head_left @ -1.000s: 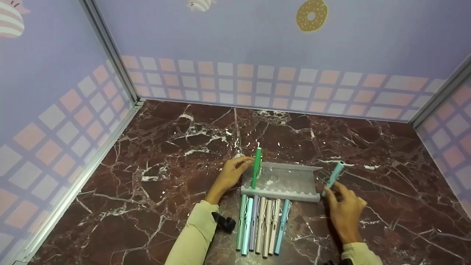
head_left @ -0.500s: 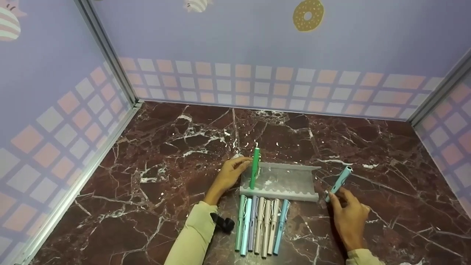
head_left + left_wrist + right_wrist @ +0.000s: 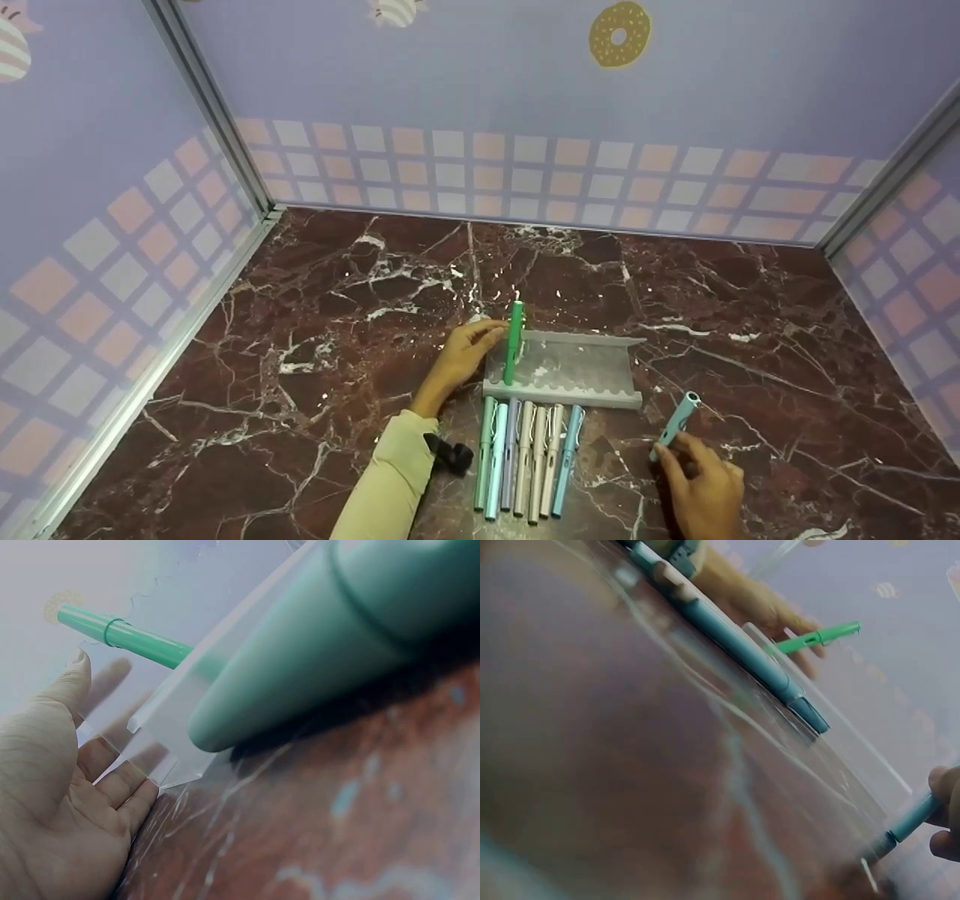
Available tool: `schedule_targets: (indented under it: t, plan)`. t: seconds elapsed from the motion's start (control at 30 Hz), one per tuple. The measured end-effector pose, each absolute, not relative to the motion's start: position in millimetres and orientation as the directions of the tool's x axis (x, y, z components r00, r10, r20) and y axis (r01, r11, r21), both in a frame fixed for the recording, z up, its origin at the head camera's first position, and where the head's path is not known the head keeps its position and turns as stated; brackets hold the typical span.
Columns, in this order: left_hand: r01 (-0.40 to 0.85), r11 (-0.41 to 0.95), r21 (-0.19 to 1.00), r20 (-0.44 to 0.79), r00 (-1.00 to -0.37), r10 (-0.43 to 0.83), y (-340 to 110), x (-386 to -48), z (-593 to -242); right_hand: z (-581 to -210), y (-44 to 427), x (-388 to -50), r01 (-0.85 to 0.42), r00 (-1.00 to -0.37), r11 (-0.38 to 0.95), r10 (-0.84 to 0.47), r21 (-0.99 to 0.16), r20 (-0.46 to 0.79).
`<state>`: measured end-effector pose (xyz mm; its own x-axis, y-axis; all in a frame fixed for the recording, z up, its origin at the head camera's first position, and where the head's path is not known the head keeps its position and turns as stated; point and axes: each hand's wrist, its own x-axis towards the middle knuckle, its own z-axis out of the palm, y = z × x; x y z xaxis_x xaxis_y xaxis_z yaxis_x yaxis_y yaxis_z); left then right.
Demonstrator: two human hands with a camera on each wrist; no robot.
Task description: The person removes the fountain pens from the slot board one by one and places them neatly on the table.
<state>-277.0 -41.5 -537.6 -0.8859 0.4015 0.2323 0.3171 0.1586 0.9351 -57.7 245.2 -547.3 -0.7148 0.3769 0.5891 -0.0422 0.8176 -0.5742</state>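
Observation:
A clear plastic pen rack [image 3: 577, 367] with a notched front edge stands mid-table. A bright green pen [image 3: 514, 341] leans in its leftmost part. My left hand [image 3: 459, 358] is at the rack's left end; in the left wrist view its loosely extended fingers show through the clear plastic. To the right of the rack, my right hand [image 3: 705, 484] pinches a light blue pen [image 3: 675, 424] between thumb and fingers, the pen tilted with its upper end away from me. In the right wrist view this hand is partly cut off by the frame's edge.
Several capped pens [image 3: 523, 459] in green, blue, purple and beige lie side by side just in front of the rack. The dark red marbled tabletop [image 3: 360, 337] is bounded by patterned panels [image 3: 450, 90] at the back and both sides.
My right hand has drawn back toward me with the light blue pen, away from the rack's right end. The left hand and green pen keep their places at the rack.

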Motion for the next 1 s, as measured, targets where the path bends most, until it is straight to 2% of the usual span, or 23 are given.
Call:
schedule_targets:
  t: [0.13,0.4,0.5,0.67,0.8,1.0]
  plan:
    - [0.326,0.138,0.935,0.250,-0.884,0.396,-41.1,-278.2,-537.1,-547.5,244.0,-56.6,-0.041,-0.707,0.823,0.377,-0.567,0.598]
    - [0.312,0.172,0.934,0.225,-0.892,0.393,-42.3,-279.9,-536.3,-549.5,237.3,-63.1,-0.016,-0.765,0.793,0.382,-0.609,0.518]
    - [0.315,0.185,0.931,0.225,-0.893,0.389,-43.1,-280.7,-536.0,-552.2,232.6,-67.8,-0.039,-0.762,0.787,0.376,-0.616,0.528]
    - [0.325,0.168,0.931,0.242,-0.891,0.383,-43.4,-279.3,-537.1,-555.9,220.0,-77.9,-0.152,-0.749,0.772,0.318,-0.617,0.581]
    - [0.306,0.163,0.938,0.225,-0.894,0.387,-43.9,-277.9,-537.8,-554.8,204.1,-85.3,-0.186,-0.782,0.746,0.282,-0.639,0.556]
    - [0.310,0.151,0.939,0.231,-0.889,0.395,-42.7,-267.0,-523.4,-549.4,191.3,-90.5,-0.143,-0.819,0.756,0.271,-0.638,0.505]
